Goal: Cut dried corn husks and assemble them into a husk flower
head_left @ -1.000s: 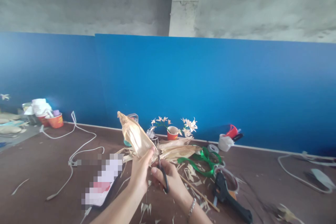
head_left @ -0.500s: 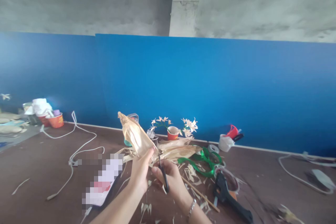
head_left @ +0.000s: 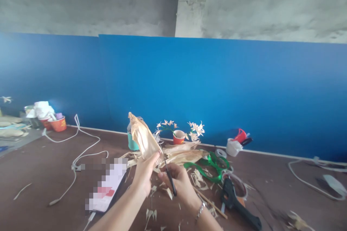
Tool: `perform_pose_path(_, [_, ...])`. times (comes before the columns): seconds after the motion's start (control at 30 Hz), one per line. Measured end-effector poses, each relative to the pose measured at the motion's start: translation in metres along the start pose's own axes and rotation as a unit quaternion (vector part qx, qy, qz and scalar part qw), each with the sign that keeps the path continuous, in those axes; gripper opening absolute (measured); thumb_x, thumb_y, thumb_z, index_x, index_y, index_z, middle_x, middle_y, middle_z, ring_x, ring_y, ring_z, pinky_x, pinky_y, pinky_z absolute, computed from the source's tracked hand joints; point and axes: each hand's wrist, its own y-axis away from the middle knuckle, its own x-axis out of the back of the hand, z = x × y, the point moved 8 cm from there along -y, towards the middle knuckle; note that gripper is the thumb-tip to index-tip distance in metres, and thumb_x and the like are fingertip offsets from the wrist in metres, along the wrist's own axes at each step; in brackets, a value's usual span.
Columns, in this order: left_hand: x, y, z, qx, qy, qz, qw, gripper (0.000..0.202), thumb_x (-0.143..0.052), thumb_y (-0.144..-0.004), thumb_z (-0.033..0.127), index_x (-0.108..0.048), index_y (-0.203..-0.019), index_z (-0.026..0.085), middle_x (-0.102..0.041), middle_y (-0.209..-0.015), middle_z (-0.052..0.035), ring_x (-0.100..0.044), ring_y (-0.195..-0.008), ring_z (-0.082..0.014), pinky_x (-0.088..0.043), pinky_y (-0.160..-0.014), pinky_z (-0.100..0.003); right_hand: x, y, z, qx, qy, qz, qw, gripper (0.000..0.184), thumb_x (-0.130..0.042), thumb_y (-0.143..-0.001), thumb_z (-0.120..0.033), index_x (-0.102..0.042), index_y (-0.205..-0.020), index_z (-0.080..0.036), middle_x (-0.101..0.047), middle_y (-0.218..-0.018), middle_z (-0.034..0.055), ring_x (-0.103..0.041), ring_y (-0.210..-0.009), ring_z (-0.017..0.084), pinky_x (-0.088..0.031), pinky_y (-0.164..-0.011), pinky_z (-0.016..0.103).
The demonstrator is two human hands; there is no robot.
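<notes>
A pale, dried corn husk rises tilted to the upper left, its lower end pinched in my left hand. Black-handled scissors are gripped in my right hand, with the blades pointing up along the husk's right edge. Whether the blades are closed on the husk I cannot tell. Behind my hands lie more husks on the brown table. Small cut scraps are scattered below and between my wrists.
A phone with a cable lies left. At right are a black glue gun, green ribbon and a white cup of tools. White husk flowers stand by a red paper cup. A blue partition closes the back.
The husk has shifted slightly right and stands a little steeper, uncovering more of the teal container behind it. My right hand with the scissors has moved slightly right.
</notes>
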Motion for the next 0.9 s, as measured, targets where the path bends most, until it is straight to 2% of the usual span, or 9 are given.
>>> perform_pose_path(0.3, [0.001,-0.006,0.003,-0.017,-0.024,-0.01,1.0,0.03,-0.073,-0.058,0.031,-0.066,-0.081,0.012,-0.068,-0.067,-0.005,-0.063,-0.063,-0.0189,-0.046,-0.05,-0.024,0.003,-0.001,0.001,0.001,0.022,-0.013,1.0,0.041,-0.075,-0.059,-0.047,-0.061,-0.077,-0.012,-0.051,-0.053,-0.0035,-0.044,-0.048,0.008,-0.04,-0.048,0.021])
perform_pose_path(0.5, [0.0,-0.004,0.006,-0.018,-0.028,-0.007,0.999,0.03,-0.073,-0.056,0.03,-0.067,-0.08,0.012,-0.069,-0.066,-0.0051,-0.064,-0.062,-0.0192,-0.045,-0.047,-0.024,0.006,0.0,-0.002,0.004,0.055,-0.01,0.998,0.039,-0.074,-0.061,-0.044,-0.062,-0.079,-0.011,-0.052,-0.054,-0.0031,-0.043,-0.049,0.008,-0.036,-0.047,0.02])
perform_pose_path(0.63, [0.002,-0.005,0.005,-0.017,-0.039,-0.003,0.999,0.027,-0.073,-0.057,0.029,-0.067,-0.078,0.012,-0.069,-0.063,-0.0044,-0.063,-0.059,-0.018,-0.045,-0.049,-0.024,0.006,0.0,-0.004,0.007,0.061,-0.012,0.998,0.037,-0.073,-0.063,-0.042,-0.063,-0.079,-0.011,-0.05,-0.052,-0.0041,-0.039,-0.048,0.007,-0.032,-0.045,0.019])
perform_pose_path(0.8, [0.003,-0.008,0.007,-0.04,-0.039,-0.01,0.998,0.025,-0.073,-0.058,0.028,-0.067,-0.077,0.012,-0.07,-0.067,-0.0053,-0.065,-0.065,-0.0185,-0.046,-0.055,-0.024,0.003,0.0,-0.009,-0.002,0.049,-0.019,0.999,0.037,-0.074,-0.062,-0.043,-0.064,-0.076,-0.011,-0.051,-0.052,-0.0037,-0.04,-0.048,0.007,-0.031,-0.045,0.019])
perform_pose_path(0.9, [0.003,-0.01,0.006,-0.034,-0.048,-0.019,0.998,0.025,-0.073,-0.058,0.028,-0.067,-0.077,0.013,-0.069,-0.063,-0.004,-0.063,-0.059,-0.0174,-0.045,-0.051,-0.024,0.002,0.001,-0.014,-0.012,0.053,-0.018,0.998,0.037,-0.075,-0.061,-0.043,-0.064,-0.075,-0.011,-0.052,-0.051,-0.0035,-0.039,-0.047,0.007,-0.029,-0.044,0.019])
